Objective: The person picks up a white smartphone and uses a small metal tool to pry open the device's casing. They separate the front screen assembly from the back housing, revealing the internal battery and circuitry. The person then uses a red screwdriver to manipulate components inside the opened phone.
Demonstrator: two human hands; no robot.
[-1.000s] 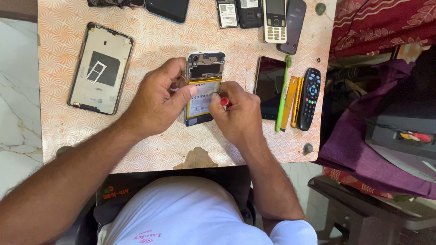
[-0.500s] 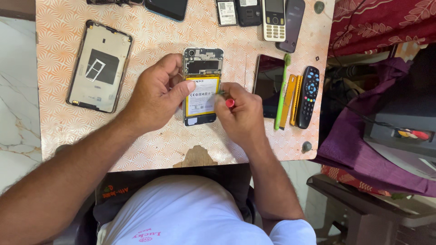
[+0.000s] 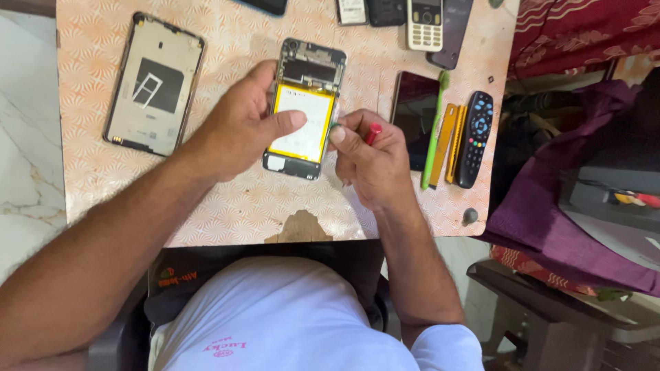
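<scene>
The opened phone point(image 3: 304, 110) was pinned to the counter point(image 3: 234, 206) by the left hand point(image 3: 237, 130), thumb across its battery; a red-tipped tool point(image 3: 372, 132) was pinched in the curled right hand point(image 3: 371, 161).

Your right hand point(image 3: 368, 161) hides all but the red end of the tool point(image 3: 373, 132) | your left hand point(image 3: 240, 130) covers the opened phone point(image 3: 304, 110)'s left edge | the top frame edge cuts the keypad phones point(image 3: 424, 20) | the part point(image 3: 335, 126) at your right fingertip is too small to tell
</scene>
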